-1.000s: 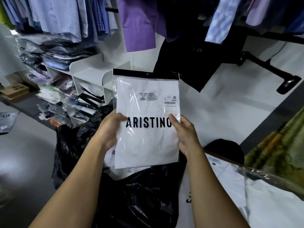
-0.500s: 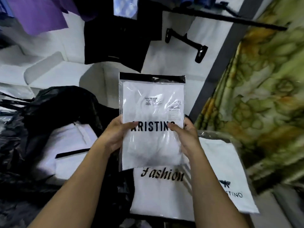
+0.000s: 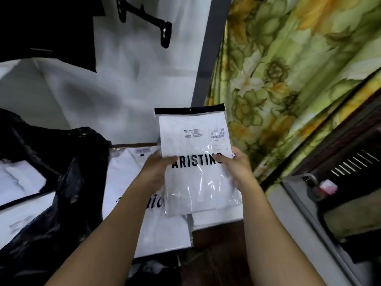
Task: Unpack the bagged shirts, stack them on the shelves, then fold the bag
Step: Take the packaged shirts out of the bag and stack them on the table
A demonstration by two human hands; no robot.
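At centre frame, we hold one packed shirt (image 3: pixel 195 141) upright, left hand (image 3: pixel 153 172) and right hand (image 3: pixel 241 170) pinching its side edges, thumbs on front. Unpacking step, we judge; shelves out of view, so next move needs a turn to find them. Its wrapper: glossy, crinkly, flat rectangle, black header strip. Black bag (image 3: pixel 82 162) at 9 o'clock, soft and slumped; flat white packs (image 3: pixel 123 172) lie below at 7.

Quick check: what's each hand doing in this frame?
Left hand: grips the packaged shirt at its left edge.
Right hand: grips the same shirt at its right edge.
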